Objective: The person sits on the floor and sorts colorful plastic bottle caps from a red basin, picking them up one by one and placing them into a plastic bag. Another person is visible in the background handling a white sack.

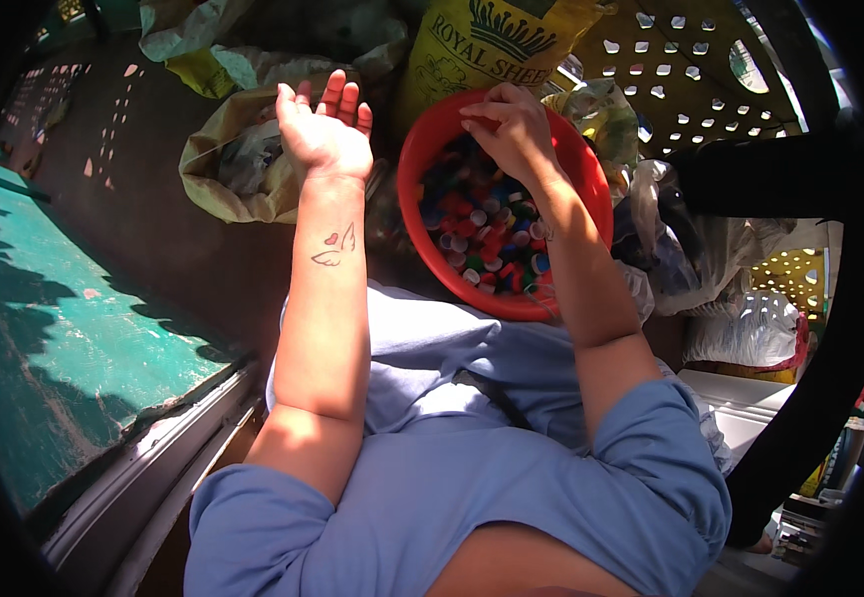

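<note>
My left hand point(326, 129) is raised palm up, its fingers loosely apart and nothing in it. Just to its left stands an open cream-coloured sack point(196, 174) with crumpled clear plastic inside. My right hand point(512, 129) is over the far part of a round red basin point(414, 214), its fingers bent inward; whether they hold anything is hidden. Many small plastic bottle caps point(487, 224) in red, white, blue and green fill the basin's bottom, some of them blurred. The basin sits close in front of my lap.
Behind the basin stands a yellow printed sack point(452, 60). Filled clear plastic bags point(676, 239) lie on the right, below a yellow perforated crate wall point(691, 70). A green painted surface point(94, 338) runs along the left, and plastic bags point(193, 30) lie at the back left.
</note>
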{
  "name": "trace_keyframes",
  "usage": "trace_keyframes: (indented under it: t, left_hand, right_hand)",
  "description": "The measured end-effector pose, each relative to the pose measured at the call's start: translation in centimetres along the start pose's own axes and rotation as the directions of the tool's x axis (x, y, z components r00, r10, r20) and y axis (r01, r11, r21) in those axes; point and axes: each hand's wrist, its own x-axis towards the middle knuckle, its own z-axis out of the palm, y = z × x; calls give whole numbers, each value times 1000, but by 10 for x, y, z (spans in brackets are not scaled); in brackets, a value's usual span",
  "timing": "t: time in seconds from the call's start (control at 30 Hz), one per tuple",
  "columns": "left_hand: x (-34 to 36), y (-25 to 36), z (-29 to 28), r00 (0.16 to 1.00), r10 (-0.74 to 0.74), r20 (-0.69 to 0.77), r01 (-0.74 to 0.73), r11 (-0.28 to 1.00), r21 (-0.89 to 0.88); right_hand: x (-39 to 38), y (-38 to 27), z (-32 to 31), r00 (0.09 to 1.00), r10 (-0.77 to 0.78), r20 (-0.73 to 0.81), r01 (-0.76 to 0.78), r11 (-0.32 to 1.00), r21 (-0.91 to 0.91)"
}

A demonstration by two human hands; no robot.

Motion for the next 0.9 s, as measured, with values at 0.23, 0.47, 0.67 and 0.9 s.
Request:
trace_keyframes:
  t: [0.23,0.47,0.67,0.9]
  left_hand:
    - [-2,0,-1,1000,-15,-1,15,1000,1]
    - [-4,-4,2,1000,-21,-2,21,1000,21]
    - [-8,-12,4,998,-59,-1,59,997,46]
    - [-5,-5,4,999,-48,-4,49,999,12]
  right_hand:
    - [-105,43,83,769,422,480,-276,896,-347]
    - [-94,33,121,709,597,375,-425,787,-448]
    - [-79,21,130,676,650,346,-510,752,-418]
    - [-83,63,102,431,677,596,-902,346,260]
